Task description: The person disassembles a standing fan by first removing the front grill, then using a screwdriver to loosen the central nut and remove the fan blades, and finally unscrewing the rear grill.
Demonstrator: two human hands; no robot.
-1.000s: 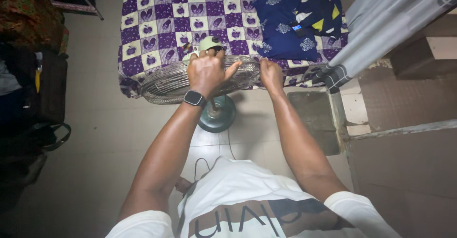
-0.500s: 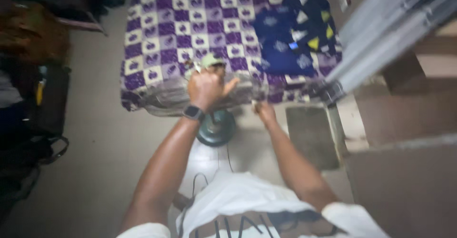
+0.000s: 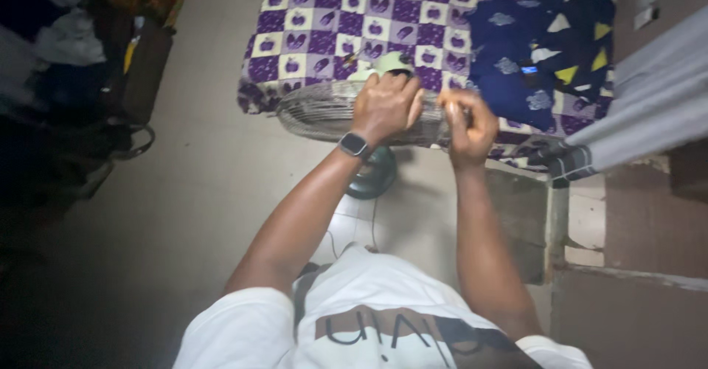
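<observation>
A standing fan with a round wire grille (image 3: pixel 317 111), a pale green motor housing (image 3: pixel 389 62) and a dark green round base (image 3: pixel 375 177) stands on the floor beside a bed. My left hand (image 3: pixel 385 105), with a dark smartwatch at the wrist, lies on top of the grille near the motor housing and grips it. My right hand (image 3: pixel 466 122) is at the grille's right rim with its fingers curled shut; I cannot make out anything in them.
A bed with a purple and white checked sheet (image 3: pixel 324 22) lies behind the fan, with dark blue patterned cloth (image 3: pixel 538 52) on its right part. Grey curtain (image 3: pixel 649 111) hangs at the right. Dark bags (image 3: pixel 96 96) pile at the left. The fan's cord (image 3: pixel 372 229) trails on the floor.
The view has swung left, so the fan and bed sit further right in frame. My right hand has risen from below the grille's rim to its right edge. My left hand stays on the grille.
</observation>
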